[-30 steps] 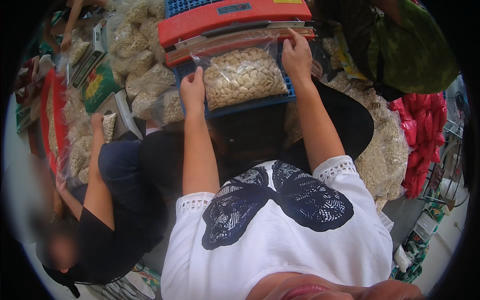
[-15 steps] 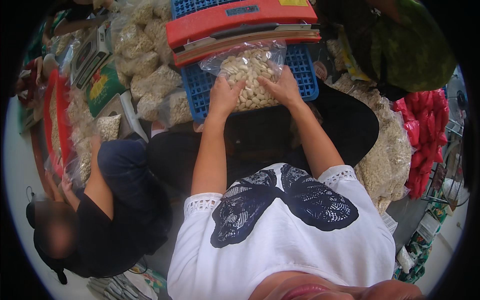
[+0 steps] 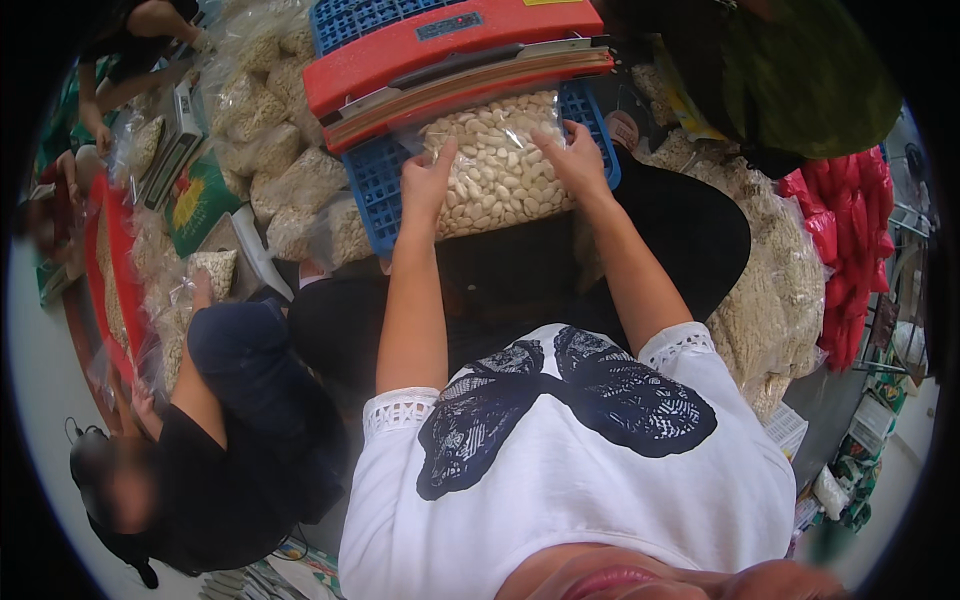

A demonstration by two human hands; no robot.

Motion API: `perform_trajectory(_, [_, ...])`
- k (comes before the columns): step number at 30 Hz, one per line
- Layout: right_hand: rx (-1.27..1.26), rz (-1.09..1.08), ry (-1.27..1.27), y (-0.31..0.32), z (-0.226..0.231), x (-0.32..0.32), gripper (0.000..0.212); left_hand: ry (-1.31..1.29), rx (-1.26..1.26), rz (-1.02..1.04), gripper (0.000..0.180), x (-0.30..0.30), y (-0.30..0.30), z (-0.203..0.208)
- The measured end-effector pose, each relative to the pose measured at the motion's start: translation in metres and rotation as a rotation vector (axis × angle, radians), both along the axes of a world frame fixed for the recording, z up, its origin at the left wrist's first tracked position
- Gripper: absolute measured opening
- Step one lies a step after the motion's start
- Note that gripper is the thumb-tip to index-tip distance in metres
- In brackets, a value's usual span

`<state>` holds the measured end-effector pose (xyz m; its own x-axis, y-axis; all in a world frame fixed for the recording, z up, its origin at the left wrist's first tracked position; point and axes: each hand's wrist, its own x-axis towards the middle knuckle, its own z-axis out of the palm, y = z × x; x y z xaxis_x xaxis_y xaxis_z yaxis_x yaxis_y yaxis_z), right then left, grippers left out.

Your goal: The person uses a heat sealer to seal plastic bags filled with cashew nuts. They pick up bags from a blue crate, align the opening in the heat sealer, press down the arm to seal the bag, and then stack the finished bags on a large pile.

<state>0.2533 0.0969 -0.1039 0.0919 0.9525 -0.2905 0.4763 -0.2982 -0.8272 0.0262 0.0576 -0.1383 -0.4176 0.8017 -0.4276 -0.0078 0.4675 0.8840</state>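
Note:
A clear plastic bag of large white beans (image 3: 500, 170) lies flat before me, its upper edge against the front of a red bag sealer (image 3: 455, 65). My left hand (image 3: 427, 187) grips the bag's left side, the thumb on top. On the opposite side my right hand (image 3: 577, 165) holds it the same way, thumb over the plastic. The fingers under the bag are hidden. Beneath the sealer and the bag's upper part is an upturned-looking blue plastic crate (image 3: 374, 200). I cannot tell whether the bag's edge is inside the sealer's slot.
Filled bags (image 3: 290, 195) are heaped to the left. Nearby, a co-worker in dark clothes (image 3: 255, 430) sits by a red-rimmed container (image 3: 118, 270). Large sacks of pale goods (image 3: 770, 290) and red packages (image 3: 848, 250) stand on the right. Another person (image 3: 800, 80) is at the upper right.
The bag has gone from bunched, with its mouth bulging up, to flat and spread out, its top now close against the sealer. Both hands still hold its sides. The whole view has shifted slightly.

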Motion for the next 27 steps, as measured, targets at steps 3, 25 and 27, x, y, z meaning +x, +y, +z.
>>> perform_trajectory(3, [0.013, -0.038, 0.167, -0.004, -0.001, 0.0, 0.069, -0.13, 0.072, -0.13, 0.052, 0.013, -0.006, 0.029])
perform_trajectory(25, [-0.235, -0.786, -1.108, -0.249, 0.066, 0.412, 0.069, -0.202, 0.301, -1.169, 0.084, 0.284, -0.065, 0.185])
perform_trajectory(27, [-0.374, -0.601, -0.96, -0.237, -0.004, 0.413, 0.069, -0.345, 0.265, -0.984, 0.061, 0.222, -0.057, 0.192])
